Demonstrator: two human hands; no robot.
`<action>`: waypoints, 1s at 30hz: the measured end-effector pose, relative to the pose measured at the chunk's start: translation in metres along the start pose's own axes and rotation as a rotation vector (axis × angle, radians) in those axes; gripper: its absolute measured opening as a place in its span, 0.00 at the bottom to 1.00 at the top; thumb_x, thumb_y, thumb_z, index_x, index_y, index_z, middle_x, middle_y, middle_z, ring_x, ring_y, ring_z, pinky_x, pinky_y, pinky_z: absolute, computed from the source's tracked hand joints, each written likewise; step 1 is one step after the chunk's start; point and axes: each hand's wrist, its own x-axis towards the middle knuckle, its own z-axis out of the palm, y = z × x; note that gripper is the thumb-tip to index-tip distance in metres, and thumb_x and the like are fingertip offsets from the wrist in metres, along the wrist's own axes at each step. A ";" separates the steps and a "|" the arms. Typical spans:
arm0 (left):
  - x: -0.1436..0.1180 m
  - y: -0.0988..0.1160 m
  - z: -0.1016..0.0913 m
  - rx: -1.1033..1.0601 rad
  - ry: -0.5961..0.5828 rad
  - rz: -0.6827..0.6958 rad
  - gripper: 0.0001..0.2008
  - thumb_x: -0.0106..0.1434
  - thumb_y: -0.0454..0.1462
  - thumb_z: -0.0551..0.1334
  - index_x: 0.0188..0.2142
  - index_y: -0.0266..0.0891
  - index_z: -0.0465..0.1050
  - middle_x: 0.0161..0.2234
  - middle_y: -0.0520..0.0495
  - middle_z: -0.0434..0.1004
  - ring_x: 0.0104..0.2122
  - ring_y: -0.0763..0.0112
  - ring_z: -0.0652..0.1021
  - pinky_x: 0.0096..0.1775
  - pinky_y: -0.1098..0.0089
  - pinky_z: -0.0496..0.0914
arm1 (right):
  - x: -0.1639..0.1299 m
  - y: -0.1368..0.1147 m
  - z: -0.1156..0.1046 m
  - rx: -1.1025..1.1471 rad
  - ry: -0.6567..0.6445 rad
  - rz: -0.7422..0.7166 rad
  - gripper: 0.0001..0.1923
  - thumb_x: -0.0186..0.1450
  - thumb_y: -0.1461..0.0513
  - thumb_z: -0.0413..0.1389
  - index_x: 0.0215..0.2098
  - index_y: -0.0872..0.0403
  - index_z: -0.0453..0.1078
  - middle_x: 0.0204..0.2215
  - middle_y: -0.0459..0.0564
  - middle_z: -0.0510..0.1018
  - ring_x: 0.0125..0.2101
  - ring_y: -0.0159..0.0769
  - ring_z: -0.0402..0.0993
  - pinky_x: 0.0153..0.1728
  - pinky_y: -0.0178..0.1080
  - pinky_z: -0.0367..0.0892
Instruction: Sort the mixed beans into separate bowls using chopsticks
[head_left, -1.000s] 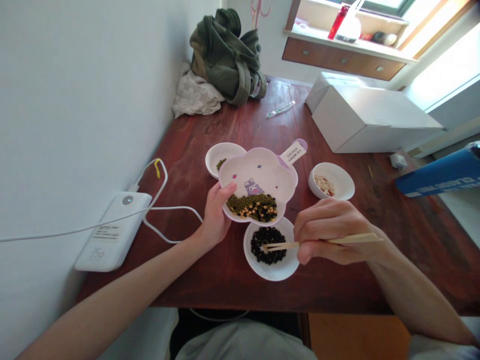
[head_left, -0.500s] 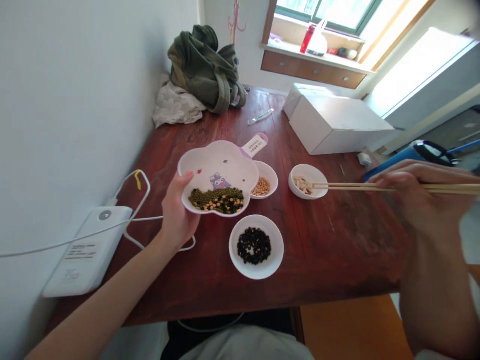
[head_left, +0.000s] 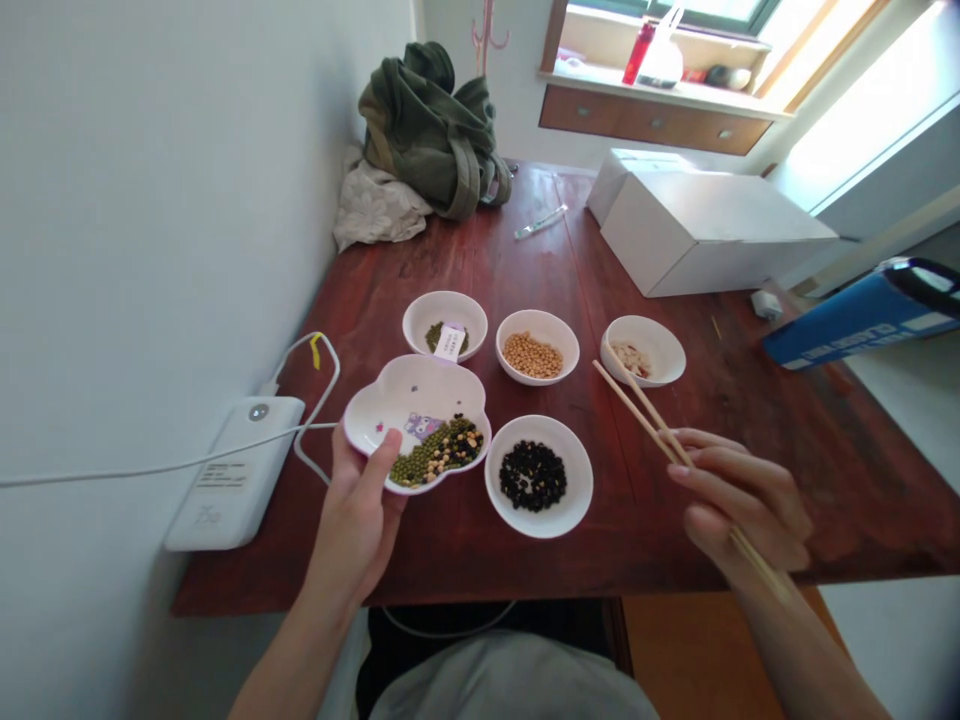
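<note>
My left hand (head_left: 358, 515) holds a flower-shaped white and lilac dish (head_left: 401, 405) by its near rim, tilted, with mixed green, yellow and black beans (head_left: 441, 450) gathered at its low side. My right hand (head_left: 739, 500) grips a pair of wooden chopsticks (head_left: 637, 405) whose tips point up and left, above the table near the right-hand bowl. Four small white bowls stand on the dark red table (head_left: 675, 520): black beans (head_left: 534, 474), yellow beans (head_left: 534, 355), green beans (head_left: 442, 322) and pale pieces (head_left: 641, 350).
A white power unit (head_left: 234, 472) with cables lies at the left table edge beside the wall. White boxes (head_left: 705, 235), a green bag (head_left: 431, 125) and a cloth sit at the far end. A blue object (head_left: 855, 318) juts in from the right.
The left hand has brought the flower dish down and nearer, uncovering the green-bean bowl. The right hand has swung the chopsticks from far right back toward the middle, tips now angled up-left.
</note>
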 end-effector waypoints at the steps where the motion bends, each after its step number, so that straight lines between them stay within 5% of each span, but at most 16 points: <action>1: -0.002 -0.002 0.000 0.012 0.001 0.003 0.37 0.62 0.39 0.74 0.68 0.55 0.65 0.60 0.48 0.77 0.57 0.59 0.80 0.61 0.61 0.73 | 0.000 -0.006 0.007 0.030 -0.035 -0.027 0.17 0.73 0.59 0.60 0.57 0.56 0.78 0.43 0.56 0.76 0.51 0.55 0.81 0.45 0.54 0.83; 12: -0.010 -0.014 -0.015 0.126 0.034 0.054 0.43 0.62 0.41 0.73 0.72 0.58 0.57 0.66 0.46 0.71 0.63 0.56 0.74 0.65 0.56 0.68 | -0.018 -0.037 0.055 0.097 -0.413 -0.154 0.20 0.76 0.62 0.54 0.60 0.67 0.71 0.52 0.64 0.71 0.65 0.61 0.68 0.60 0.58 0.77; 17: -0.013 -0.019 -0.019 0.141 0.022 0.038 0.43 0.62 0.41 0.74 0.72 0.56 0.56 0.65 0.45 0.72 0.64 0.56 0.74 0.67 0.55 0.66 | -0.020 -0.038 0.049 -0.016 -0.520 -0.205 0.23 0.74 0.63 0.57 0.62 0.71 0.70 0.60 0.69 0.69 0.68 0.69 0.60 0.65 0.62 0.71; 23: -0.029 -0.027 -0.045 0.331 -0.046 -0.008 0.39 0.65 0.44 0.70 0.71 0.52 0.58 0.64 0.43 0.72 0.63 0.54 0.74 0.67 0.52 0.65 | -0.020 -0.042 0.030 -0.082 -0.573 -0.172 0.29 0.67 0.71 0.63 0.65 0.70 0.67 0.60 0.66 0.72 0.69 0.68 0.60 0.69 0.59 0.67; 30: -0.015 -0.022 -0.038 0.537 -0.060 0.135 0.37 0.68 0.47 0.68 0.72 0.49 0.57 0.68 0.42 0.67 0.67 0.53 0.69 0.69 0.51 0.61 | -0.016 -0.033 0.033 -0.055 -0.578 -0.177 0.29 0.74 0.62 0.56 0.69 0.68 0.62 0.63 0.69 0.69 0.70 0.66 0.60 0.67 0.60 0.69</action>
